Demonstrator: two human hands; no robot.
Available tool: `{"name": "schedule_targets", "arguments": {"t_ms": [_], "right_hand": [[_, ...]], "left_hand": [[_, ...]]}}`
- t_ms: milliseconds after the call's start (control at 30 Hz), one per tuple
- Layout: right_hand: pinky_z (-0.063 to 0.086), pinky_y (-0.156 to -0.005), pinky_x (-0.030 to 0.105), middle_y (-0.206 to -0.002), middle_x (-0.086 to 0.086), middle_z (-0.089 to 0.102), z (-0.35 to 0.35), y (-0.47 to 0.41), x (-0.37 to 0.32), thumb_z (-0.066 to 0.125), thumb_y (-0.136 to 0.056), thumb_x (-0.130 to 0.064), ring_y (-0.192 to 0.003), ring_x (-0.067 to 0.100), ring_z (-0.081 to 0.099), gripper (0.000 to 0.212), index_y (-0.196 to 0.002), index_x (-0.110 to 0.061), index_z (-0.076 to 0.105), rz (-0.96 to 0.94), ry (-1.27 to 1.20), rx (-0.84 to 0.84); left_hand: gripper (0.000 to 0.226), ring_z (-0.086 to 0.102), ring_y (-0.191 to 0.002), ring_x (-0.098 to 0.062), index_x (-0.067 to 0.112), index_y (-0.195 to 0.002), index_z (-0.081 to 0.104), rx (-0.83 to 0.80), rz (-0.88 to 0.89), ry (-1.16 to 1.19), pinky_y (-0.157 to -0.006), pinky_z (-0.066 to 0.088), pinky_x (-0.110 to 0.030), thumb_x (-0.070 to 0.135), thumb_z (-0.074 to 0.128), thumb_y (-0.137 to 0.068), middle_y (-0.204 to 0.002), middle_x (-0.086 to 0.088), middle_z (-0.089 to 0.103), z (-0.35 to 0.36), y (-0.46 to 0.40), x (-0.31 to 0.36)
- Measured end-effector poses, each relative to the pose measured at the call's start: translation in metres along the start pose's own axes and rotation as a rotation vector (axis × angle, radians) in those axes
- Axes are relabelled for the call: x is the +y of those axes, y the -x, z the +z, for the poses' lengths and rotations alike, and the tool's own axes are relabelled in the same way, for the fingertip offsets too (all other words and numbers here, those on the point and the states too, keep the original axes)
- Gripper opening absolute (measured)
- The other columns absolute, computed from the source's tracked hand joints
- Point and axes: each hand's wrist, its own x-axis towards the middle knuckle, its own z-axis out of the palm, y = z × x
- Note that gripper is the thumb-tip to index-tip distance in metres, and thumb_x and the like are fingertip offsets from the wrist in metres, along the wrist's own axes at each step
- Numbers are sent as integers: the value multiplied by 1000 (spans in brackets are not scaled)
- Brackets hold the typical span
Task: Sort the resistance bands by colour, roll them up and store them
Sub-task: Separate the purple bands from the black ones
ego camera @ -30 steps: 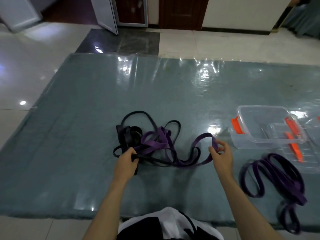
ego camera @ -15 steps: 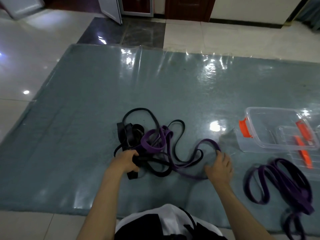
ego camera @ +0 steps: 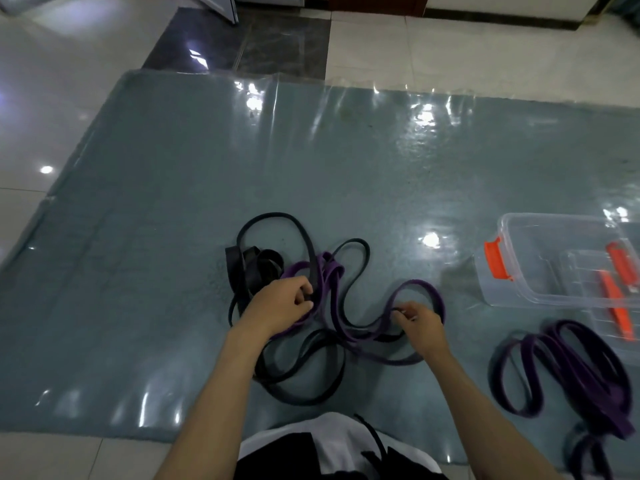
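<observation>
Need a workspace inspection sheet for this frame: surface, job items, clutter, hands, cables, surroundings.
Surface: grey-blue mat under glossy clear film, on tiled floor.
Job's things: tangled pile of black bands and purple bands at centre; separate purple pile on the right; clear storage box with orange latches, open, no bands in it.
Clutter: nothing seen.
Hands: left hand grips a strand in the tangle; right hand pinches a strand beside the purple loop.
Cables: nothing seen.
Surroundings: dark floor tile, door bases at the far edge.
</observation>
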Motion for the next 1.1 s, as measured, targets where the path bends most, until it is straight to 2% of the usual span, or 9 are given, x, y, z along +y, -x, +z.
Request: {"name": "schedule_targets", "arguments": {"t_ms": [100, 267, 400, 533, 667, 767, 833, 967, 1100], "right_hand": [[61, -75, 46, -78, 3, 72, -7, -2, -3, 73, -98, -21, -71, 19, 66, 16, -88, -9, 73, 4, -249, 54], [60, -59, 34, -73, 21, 58, -36, -4, -26, 73, -99, -18, -68, 25, 63, 25, -83, -3, 62, -28, -636, 15], [61, -56, 36, -67, 3, 60, -45, 2, -42, 78, -96, -26, -61, 17, 63, 26, -84, -6, 65, -21, -695, -162], [47, -46, 28, -65, 3, 58, -43, 16, -50, 80, -90, -38, -51, 13, 53, 29, -84, -14, 64, -37, -749, -250], [20, -52, 39, -62, 7, 43, -47, 22, -50, 83, -84, -46, -52, 18, 35, 38, -78, -19, 58, -43, -919, -219], [22, -50, 38, -62, 6, 49, -54, 26, -46, 84, -83, -51, -52, 17, 38, 41, -78, -21, 57, -46, -943, -165], [31, -45, 28, -64, 5, 58, -56, 31, -45, 85, -81, -56, -51, 14, 46, 43, -81, -22, 60, -51, -934, -142], [35, -44, 23, -68, 5, 63, -56, 43, -47, 86, -78, -56, -51, 11, 48, 40, -88, -23, 66, -52, -1004, -139], [36, -42, 23, -66, 2, 60, -56, 58, -51, 87, -77, -52, -49, 11, 48, 35, -84, -24, 68, -50, -1054, -195]], "left_hand": [[15, 65, -92, -8, 26, -117, 66, -30, 35, 20, -89, 59, -38, 29, 67, -102, -100, 11, 68, 15, -5, 0], [22, 65, -96, -1, 31, -121, 65, -140, 28, 129, -93, 58, -34, 32, 71, -100, -107, 16, 69, 48, -12, -2], [57, 62, -109, -12, 34, -145, 52, -232, 85, 62, -97, 52, -31, 33, 77, -94, -130, 6, 59, 74, -16, 7], [34, 60, -115, -21, 25, -124, 64, -230, 80, -185, -94, 51, -38, 44, 71, -97, -126, 1, 54, 95, -17, 10], [21, 65, -95, -21, 17, -98, 64, -72, 71, -1, -89, 56, -44, 35, 59, -106, -104, -1, 65, 95, -11, 10], [23, 62, -81, -15, 18, -89, 59, 7, 42, 152, -86, 57, -47, 31, 58, -107, -85, 5, 66, 90, -7, 5], [16, 65, -93, -14, 21, -98, 62, -41, -8, 211, -93, 58, -43, 36, 64, -103, -98, 6, 69, 88, -4, 1], [74, 49, -138, -17, 34, -144, 51, -374, -27, 94, -117, 44, -41, 65, 79, -82, -149, 3, 50, 92, 8, -9], [112, 26, -153, -27, 39, -164, 17, -360, -6, -109, -123, 33, -46, 56, 86, -78, -168, 1, 19, 112, 22, -16]]}}
